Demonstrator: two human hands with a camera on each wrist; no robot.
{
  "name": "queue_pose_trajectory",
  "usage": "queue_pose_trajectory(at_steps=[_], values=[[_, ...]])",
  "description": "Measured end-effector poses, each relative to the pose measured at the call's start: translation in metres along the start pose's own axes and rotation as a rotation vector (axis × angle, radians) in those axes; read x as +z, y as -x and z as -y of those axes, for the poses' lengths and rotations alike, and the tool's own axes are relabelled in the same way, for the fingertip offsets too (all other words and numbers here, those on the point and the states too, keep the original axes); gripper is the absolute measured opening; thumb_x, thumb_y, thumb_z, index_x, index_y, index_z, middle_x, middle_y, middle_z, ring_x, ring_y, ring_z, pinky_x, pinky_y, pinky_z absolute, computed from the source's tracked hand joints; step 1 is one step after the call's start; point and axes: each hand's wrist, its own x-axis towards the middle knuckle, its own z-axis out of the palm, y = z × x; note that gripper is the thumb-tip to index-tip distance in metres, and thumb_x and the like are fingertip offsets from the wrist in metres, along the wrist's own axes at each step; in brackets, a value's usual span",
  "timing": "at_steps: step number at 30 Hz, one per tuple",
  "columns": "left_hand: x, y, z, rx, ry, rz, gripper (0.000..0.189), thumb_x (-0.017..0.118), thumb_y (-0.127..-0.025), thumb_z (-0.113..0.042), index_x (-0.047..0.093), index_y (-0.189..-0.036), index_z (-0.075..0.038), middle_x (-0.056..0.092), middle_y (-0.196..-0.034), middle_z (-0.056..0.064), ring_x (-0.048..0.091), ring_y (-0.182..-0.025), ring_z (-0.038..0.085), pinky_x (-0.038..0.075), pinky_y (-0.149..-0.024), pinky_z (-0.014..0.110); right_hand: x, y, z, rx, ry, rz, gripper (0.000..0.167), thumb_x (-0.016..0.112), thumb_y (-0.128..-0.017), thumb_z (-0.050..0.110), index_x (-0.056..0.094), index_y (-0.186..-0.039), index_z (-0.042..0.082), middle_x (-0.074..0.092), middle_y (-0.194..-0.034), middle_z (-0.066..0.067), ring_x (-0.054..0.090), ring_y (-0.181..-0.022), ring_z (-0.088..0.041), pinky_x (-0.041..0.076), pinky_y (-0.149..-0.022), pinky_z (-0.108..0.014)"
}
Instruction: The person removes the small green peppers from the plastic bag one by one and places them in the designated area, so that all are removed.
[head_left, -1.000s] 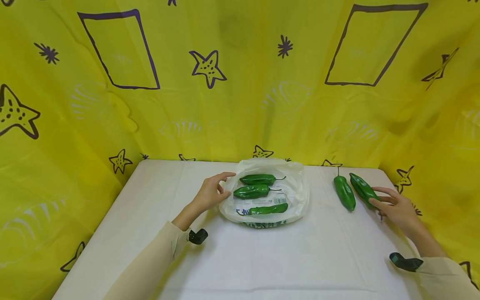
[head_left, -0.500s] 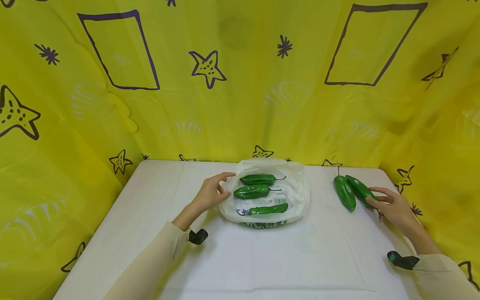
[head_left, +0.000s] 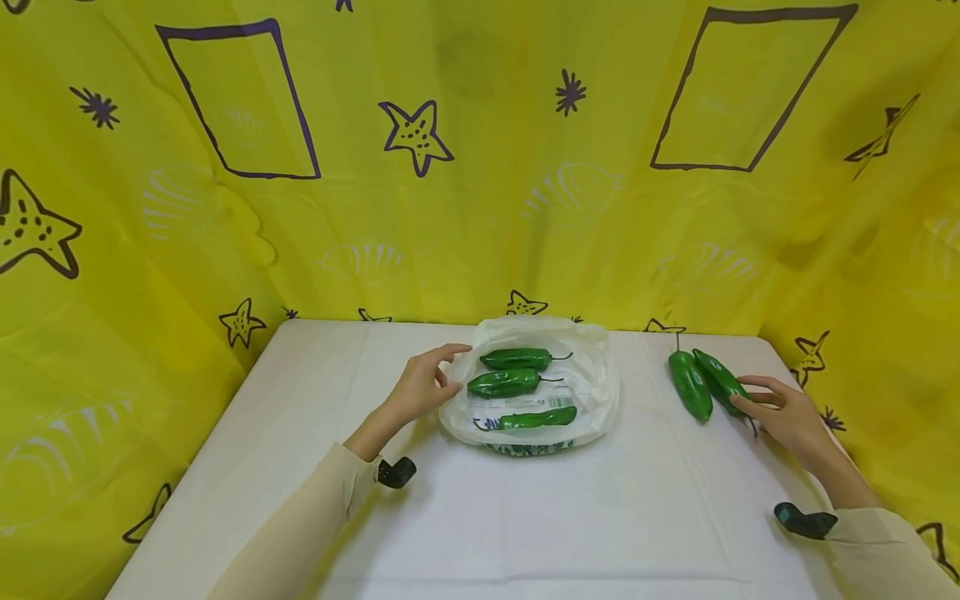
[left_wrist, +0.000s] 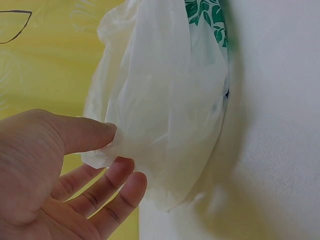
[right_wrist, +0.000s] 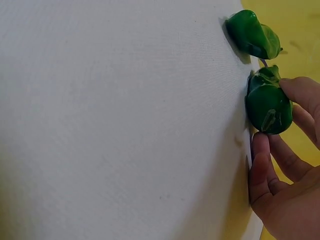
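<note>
A whitish plastic bag (head_left: pixel 603 400) with a rolled-out mouth lies on the table, holding a green pepper at the back (head_left: pixel 517 359), another in the middle (head_left: pixel 504 383) and a thinner one in front (head_left: pixel 538 418). My left hand (head_left: pixel 417 385) holds the bag's left rim; in the left wrist view the thumb (left_wrist: pixel 92 134) lies on the plastic and the index fingertip is hidden. At the right, my right hand (head_left: pixel 787 418) grips a green pepper (head_left: pixel 718 379) between thumb and fingers. Close to its left lies one more green pepper (head_left: pixel 689 387).
A white cloth (head_left: pixel 570 525) covers the table. Yellow curtains (head_left: pixel 480 208) with star drawings rise right behind the table's far edge and at both sides. A dark wrist camera (head_left: pixel 396 473) sits at the left cuff, another (head_left: pixel 804 521) at the right.
My right hand has moved slightly left with its pepper, bringing it closer to the loose pepper, mostly in the first half second. The left hand and the bag have stayed in place.
</note>
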Motion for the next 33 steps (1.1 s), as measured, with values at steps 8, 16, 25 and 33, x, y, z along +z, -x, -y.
queue_pose_trajectory(at_steps=[8, 16, 25, 33], values=[[-0.001, 0.000, 0.000, -0.005, 0.002, 0.000, 0.061, 0.079, -0.085, 0.003, 0.059, -0.141, -0.009, 0.068, -0.122, 0.024, 0.061, -0.064, 0.016, 0.047, -0.061, 0.028, -0.001, 0.001, 0.001, -0.005, 0.011, 0.006, 0.074, 0.060, -0.101, 0.050, 0.041, -0.149, -0.003, 0.045, -0.141, -0.043, 0.049, -0.122, -0.058, 0.049, -0.068, -0.017], [0.000, 0.000, -0.001, -0.014, 0.003, 0.012, 0.060, 0.078, -0.086, 0.002, 0.059, -0.142, -0.009, 0.067, -0.123, 0.023, 0.059, -0.063, 0.012, 0.047, -0.061, 0.027, -0.004, 0.002, 0.001, -0.035, 0.039, 0.018, 0.069, 0.062, -0.102, 0.043, 0.042, -0.148, -0.005, 0.049, -0.136, -0.044, 0.059, -0.112, -0.051, 0.053, -0.067, -0.021], [0.001, -0.001, -0.001, 0.019, 0.013, 0.006, 0.059, 0.078, -0.085, 0.004, 0.059, -0.141, -0.008, 0.067, -0.122, 0.025, 0.059, -0.061, 0.012, 0.047, -0.059, 0.026, -0.009, -0.001, 0.001, -0.064, 0.072, 0.058, 0.068, 0.063, -0.102, 0.038, 0.041, -0.148, -0.007, 0.050, -0.133, -0.044, 0.067, -0.095, -0.034, 0.056, -0.068, -0.026], [0.000, 0.000, -0.002, 0.019, 0.012, 0.010, 0.060, 0.078, -0.085, 0.003, 0.059, -0.141, -0.009, 0.067, -0.122, 0.025, 0.059, -0.061, 0.011, 0.048, -0.059, 0.026, -0.020, -0.002, 0.005, -0.080, 0.084, 0.152, 0.067, 0.063, -0.104, 0.033, 0.036, -0.149, -0.008, 0.047, -0.134, -0.047, 0.066, -0.098, -0.033, 0.058, -0.071, -0.028]])
